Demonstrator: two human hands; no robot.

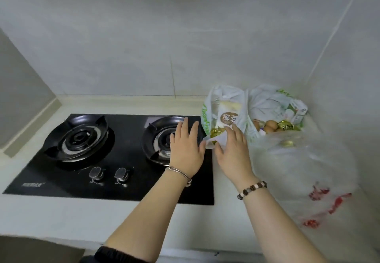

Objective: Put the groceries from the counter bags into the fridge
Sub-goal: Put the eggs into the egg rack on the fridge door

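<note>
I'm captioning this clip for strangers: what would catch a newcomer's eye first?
The left hand and right hand reach mid-frame toward a white bag at the back right of the counter. A black two-burner hob fills the left; brown eggs show in a second bag right of the first.

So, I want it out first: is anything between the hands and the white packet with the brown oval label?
Partly: gold foil-wrapped pieces lie in front of the white packet, and the folded rim of the green-printed white plastic bag lies by the right hand.
</note>
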